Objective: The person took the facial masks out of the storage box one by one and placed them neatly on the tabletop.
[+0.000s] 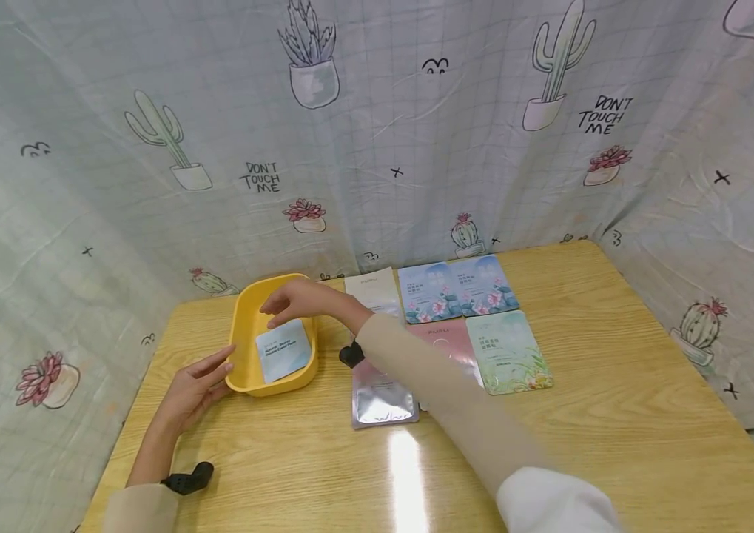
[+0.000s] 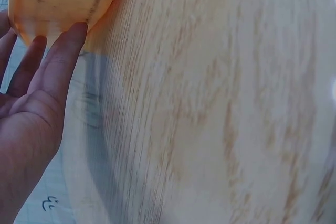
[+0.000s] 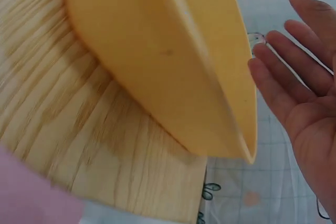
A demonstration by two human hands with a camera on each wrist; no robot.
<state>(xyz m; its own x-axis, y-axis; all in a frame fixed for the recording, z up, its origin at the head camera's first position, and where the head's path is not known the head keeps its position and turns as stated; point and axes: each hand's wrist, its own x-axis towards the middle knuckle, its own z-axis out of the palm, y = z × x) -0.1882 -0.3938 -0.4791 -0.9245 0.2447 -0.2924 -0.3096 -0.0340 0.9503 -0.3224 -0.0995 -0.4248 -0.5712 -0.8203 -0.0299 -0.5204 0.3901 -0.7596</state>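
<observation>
A yellow plastic bin [image 1: 247,386] stands at the left of the wooden table. Inside it lies a light blue square packet [image 1: 283,351] with dark print. My left hand [image 1: 192,394] touches the bin's left wall, its fingers fairly straight, as the left wrist view shows close up. Over the bin's far part, above the packet, hovers my right hand [image 1: 305,302] with relaxed fingers. Nothing is in that hand; in the right wrist view its fingers [image 3: 281,80] spread beside the bin's rim.
Right of the bin lie flat sachets: two blue floral ones [image 1: 430,293], a green one [image 1: 508,352], a cream one [image 1: 371,290], a pink one [image 1: 446,337] and a silvery purple one [image 1: 385,403]. My right forearm passes over several. A printed curtain [image 1: 363,133] hangs behind the table.
</observation>
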